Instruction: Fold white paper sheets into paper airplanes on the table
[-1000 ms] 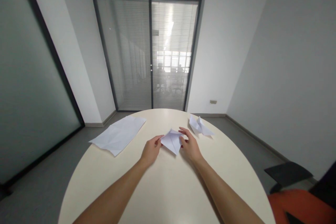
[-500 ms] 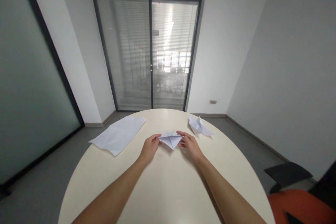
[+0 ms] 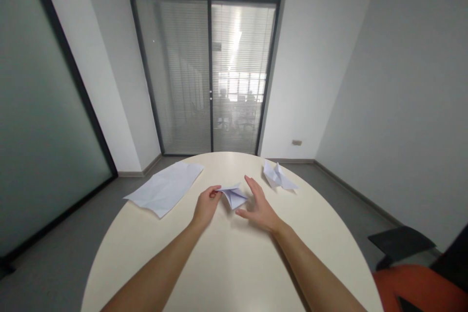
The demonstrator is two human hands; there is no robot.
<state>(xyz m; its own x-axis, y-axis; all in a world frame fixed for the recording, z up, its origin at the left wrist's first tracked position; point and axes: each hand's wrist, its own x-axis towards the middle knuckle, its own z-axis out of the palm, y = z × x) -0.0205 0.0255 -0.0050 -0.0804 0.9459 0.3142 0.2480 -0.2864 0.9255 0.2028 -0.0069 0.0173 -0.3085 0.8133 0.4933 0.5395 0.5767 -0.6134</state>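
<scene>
Paper (image 3: 235, 199) folded small, left hand (image 3: 205, 208) pinching its left corner, right hand (image 3: 261, 209) spread and empty beside it, table (image 3: 226, 263) beneath.

Bare skin is all I can see of this person. The left forearm (image 3: 159, 264) is slim and smooth, broadest at the near end and narrowing evenly to a slender left wrist (image 3: 196, 225). The right forearm (image 3: 312, 264) has the same long taper and a clean outline, running down to an equally narrow, bare right wrist (image 3: 279, 227). Each grip is an uncovered hand: the left grip (image 3: 205, 207) looks compact, with a softly rounded back; the right grip (image 3: 262, 210) shows slim fingers (image 3: 253, 186) and a blunt-tipped thumb (image 3: 244, 214). The fingernails are too small to make out.
</scene>
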